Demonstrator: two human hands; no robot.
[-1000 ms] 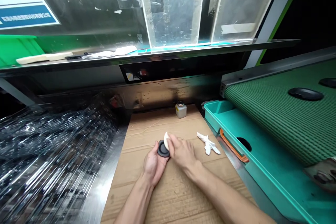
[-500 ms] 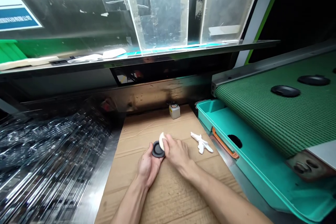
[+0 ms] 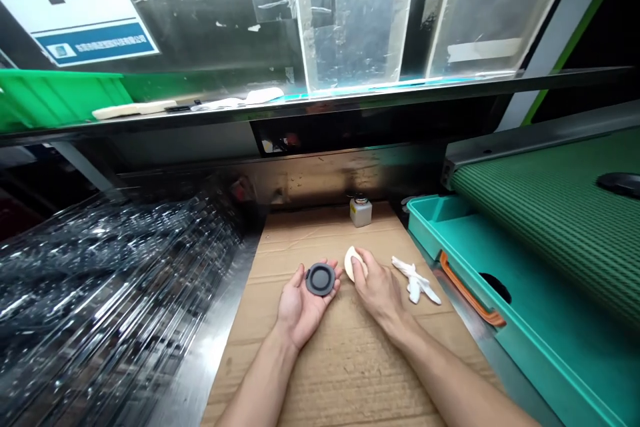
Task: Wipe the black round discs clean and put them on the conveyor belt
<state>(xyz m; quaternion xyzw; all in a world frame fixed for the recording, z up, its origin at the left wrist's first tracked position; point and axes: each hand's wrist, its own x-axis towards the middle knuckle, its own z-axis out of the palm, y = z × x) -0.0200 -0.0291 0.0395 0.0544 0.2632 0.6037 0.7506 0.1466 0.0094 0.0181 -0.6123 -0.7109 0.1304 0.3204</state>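
My left hand [image 3: 304, 300] is palm up and holds a dark grey round lid-like part [image 3: 320, 279] with a raised ring and a small tab on its left side. The part lies across the fingers, with the thumb beside its left edge. To the right, my right hand [image 3: 383, 287] pinches a white round pad [image 3: 351, 263] between thumb and fingers. Pad and part are apart. Both hands are over a brown cardboard sheet [image 3: 325, 373]. A crumpled white cloth-like piece [image 3: 416, 280] lies just right of my right hand.
A small whitish bottle [image 3: 361, 212] stands at the cardboard's far edge. A teal bin [image 3: 450, 240] with a black piece [image 3: 495, 287] in it sits at right, under a green conveyor belt [image 3: 565, 193]. Clear plastic-wrapped stock [image 3: 115, 293] fills the left. A metal shelf [image 3: 350, 99] crosses behind.
My right hand has drawn the white pad away from the dark round part, to the right. My left hand has opened flatter under the part. The view has swung left.
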